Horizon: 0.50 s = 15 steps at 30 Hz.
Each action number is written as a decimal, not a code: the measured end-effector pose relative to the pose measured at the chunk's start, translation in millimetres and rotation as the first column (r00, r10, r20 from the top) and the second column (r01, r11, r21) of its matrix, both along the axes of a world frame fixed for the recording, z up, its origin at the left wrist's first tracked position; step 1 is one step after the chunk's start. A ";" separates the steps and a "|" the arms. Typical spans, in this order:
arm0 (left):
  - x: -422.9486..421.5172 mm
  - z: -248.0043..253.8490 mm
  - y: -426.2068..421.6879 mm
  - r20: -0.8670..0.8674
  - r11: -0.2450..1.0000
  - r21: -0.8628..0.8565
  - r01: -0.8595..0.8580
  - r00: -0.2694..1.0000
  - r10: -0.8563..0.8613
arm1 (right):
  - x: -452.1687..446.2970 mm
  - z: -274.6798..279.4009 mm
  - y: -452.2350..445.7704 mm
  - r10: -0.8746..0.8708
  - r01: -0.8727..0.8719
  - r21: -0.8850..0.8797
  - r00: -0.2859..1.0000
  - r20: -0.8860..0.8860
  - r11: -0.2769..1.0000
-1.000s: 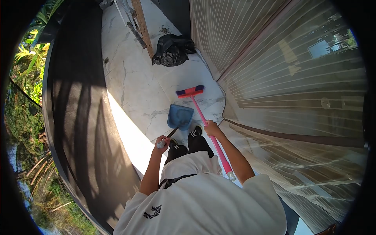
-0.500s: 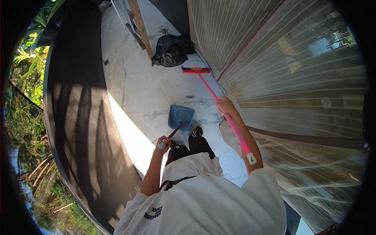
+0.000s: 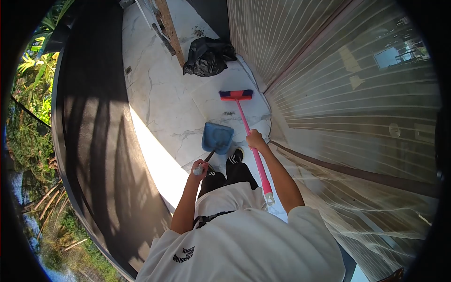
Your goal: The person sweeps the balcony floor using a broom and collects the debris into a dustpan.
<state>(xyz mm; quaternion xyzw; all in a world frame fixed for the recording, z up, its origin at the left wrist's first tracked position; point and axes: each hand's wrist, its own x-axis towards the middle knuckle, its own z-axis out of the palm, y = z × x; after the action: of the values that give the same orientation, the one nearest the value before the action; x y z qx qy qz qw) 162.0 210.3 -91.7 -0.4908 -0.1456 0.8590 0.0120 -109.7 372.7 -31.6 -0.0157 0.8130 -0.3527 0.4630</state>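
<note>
My right hand [image 3: 255, 139] is wrapped round the pink handle of a broom [image 3: 237, 95], whose red and dark blue head is over the marble floor beyond the dustpan. My left hand [image 3: 199, 168] grips the dark handle of a blue dustpan [image 3: 218, 137], which lies just in front of my feet. A small dark patch of debris [image 3: 229, 113] is on the floor between the broom head and the dustpan. Whether the bristles touch the floor I cannot tell.
A black plastic bag [image 3: 207, 56] sits farther ahead, beside a wooden post [image 3: 170, 30]. More debris [image 3: 198, 31] lies behind the bag. Sheer striped curtains [image 3: 347, 94] hang along the right. A dark ledge [image 3: 94, 117] curves along the left, with plants beyond it.
The broom head went forward to near the bag, then came back slightly, and my right hand has drawn back toward my body. Debris hidden at first now shows. The dustpan has barely moved.
</note>
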 end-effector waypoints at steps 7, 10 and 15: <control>-27.0 18.4 8.0 0.213 0.242 -0.887 0.392 0.815 -0.539 | 36.2 33.5 63.6 -0.047 0.064 -0.074 0.975 0.218 0.995; -19.4 -13.2 4.0 0.189 0.272 -0.881 0.387 0.815 -0.548 | 26.5 55.9 82.8 -0.091 0.125 -0.097 0.950 0.297 0.987; -16.3 12.1 -1.4 -0.059 0.986 -0.162 0.050 0.996 -0.060 | 15.8 98.7 93.3 -0.133 0.157 -0.088 0.964 0.231 0.984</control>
<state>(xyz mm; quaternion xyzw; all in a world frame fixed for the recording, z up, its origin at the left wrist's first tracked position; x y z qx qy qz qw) 145.6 208.9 -79.6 -0.4664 -0.0622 0.8824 0.0008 -93.8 466.0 67.0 0.0592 0.7347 -0.4279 0.5231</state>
